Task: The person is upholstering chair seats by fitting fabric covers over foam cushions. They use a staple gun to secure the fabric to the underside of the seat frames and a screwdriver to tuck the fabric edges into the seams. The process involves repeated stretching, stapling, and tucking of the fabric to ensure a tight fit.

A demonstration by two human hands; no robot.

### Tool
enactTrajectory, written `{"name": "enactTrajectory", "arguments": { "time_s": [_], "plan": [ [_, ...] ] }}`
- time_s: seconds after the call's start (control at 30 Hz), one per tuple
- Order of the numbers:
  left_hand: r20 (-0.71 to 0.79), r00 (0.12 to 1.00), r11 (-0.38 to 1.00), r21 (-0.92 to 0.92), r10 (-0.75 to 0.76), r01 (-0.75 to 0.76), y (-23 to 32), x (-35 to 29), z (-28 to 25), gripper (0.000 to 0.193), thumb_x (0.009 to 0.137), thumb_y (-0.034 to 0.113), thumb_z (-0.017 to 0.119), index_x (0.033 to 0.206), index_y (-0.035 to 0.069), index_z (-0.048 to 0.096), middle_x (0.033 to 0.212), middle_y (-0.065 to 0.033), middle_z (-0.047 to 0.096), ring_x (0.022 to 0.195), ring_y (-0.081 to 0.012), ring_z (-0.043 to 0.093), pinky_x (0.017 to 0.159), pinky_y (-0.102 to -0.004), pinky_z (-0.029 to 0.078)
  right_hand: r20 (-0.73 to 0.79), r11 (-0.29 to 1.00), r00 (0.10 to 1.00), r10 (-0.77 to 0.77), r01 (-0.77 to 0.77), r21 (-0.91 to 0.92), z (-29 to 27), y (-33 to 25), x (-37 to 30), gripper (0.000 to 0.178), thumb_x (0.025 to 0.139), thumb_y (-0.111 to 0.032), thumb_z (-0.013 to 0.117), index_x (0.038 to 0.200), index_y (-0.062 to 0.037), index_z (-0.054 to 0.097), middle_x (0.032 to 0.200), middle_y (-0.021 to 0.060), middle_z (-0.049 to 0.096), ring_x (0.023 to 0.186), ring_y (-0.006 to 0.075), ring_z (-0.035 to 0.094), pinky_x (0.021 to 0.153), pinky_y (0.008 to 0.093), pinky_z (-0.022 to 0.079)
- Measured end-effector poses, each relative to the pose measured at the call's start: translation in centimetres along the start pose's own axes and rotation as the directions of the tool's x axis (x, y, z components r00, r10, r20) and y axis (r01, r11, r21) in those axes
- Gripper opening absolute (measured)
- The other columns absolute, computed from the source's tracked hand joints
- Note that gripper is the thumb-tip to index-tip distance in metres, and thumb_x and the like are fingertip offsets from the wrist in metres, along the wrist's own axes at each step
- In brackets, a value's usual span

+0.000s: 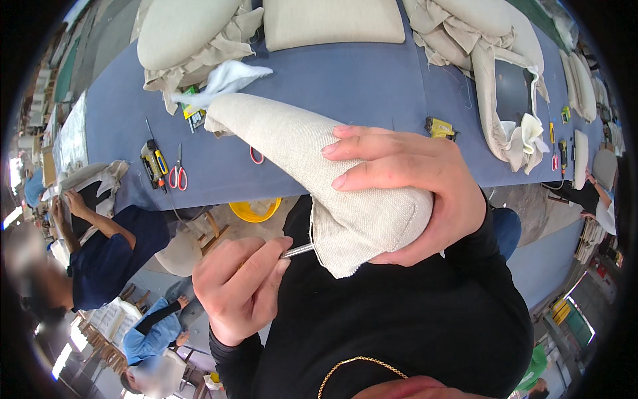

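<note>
A beige fabric-covered cushion piece point(292, 143) is held up in front of my chest, tilted, its narrow end pointing to the far left. My right hand point(412, 193) is closed round its near right end, fingers spread over the top and thumb underneath. My left hand point(242, 282) is closed round a slim metal tool point(298, 251). The shaft meets the loose fabric edge at the cushion's near corner. My left fingers hide the tool's handle, and its tip cannot be seen.
The blue-covered table point(372, 86) bears beige cushions point(332, 23), white wadding point(232, 78), red-handled scissors point(178, 174), screwdrivers point(159, 159) and a yellow-green staple gun point(440, 128). A yellow tub point(256, 210) stands below. Another person point(119, 246) works at the left.
</note>
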State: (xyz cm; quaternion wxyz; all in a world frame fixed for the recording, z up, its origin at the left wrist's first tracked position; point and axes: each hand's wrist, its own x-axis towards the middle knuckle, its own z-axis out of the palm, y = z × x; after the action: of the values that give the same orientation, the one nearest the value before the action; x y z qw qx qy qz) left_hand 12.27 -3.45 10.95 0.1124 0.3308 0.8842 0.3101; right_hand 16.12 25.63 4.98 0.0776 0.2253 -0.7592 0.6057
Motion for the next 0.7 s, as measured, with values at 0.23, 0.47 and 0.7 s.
{"name": "enactTrajectory", "arguments": {
  "time_s": [0.23,0.47,0.7],
  "plan": [
    [-0.003,1.0,1.0,0.006,-0.002,0.002,-0.3,-0.9,-0.9,0.013,0.087,0.01,0.076,0.093,-0.002,0.077,0.084,-0.0128,0.072,0.066,-0.0231,0.064,0.061,-0.0313,0.047,-0.039,0.998,0.998,0.046,-0.044,0.05,0.6,-0.1,-0.3,0.071,0.055,-0.012,0.096,0.12,0.0055,0.073,0.128,0.0285,0.071,0.122,0.0409,0.071,0.115,0.0565,0.048],
    [-0.036,0.997,0.996,-0.045,0.075,-0.076,-1.9,-0.6,0.7,0.016,0.085,0.014,0.077,0.089,-0.002,0.076,0.084,-0.0128,0.072,0.068,-0.0246,0.066,0.063,-0.0318,0.048,-0.033,0.998,0.999,0.022,-0.02,0.054,1.0,-0.3,-0.1,0.069,0.054,-0.012,0.095,0.118,0.006,0.074,0.125,0.0285,0.072,0.121,0.0383,0.072,0.114,0.0543,0.049],
    [0.012,1.0,0.998,-0.066,0.002,-0.002,-2.3,-1.3,-0.7,0.014,0.083,0.012,0.076,0.089,-0.001,0.076,0.084,-0.0123,0.072,0.07,-0.026,0.067,0.065,-0.0328,0.05,-0.037,1.0,0.999,0.017,-0.016,0.02,0.7,-0.3,0.0,0.068,0.054,-0.011,0.094,0.117,0.0057,0.074,0.125,0.0276,0.073,0.122,0.0386,0.071,0.115,0.0544,0.048]
  ]
}}
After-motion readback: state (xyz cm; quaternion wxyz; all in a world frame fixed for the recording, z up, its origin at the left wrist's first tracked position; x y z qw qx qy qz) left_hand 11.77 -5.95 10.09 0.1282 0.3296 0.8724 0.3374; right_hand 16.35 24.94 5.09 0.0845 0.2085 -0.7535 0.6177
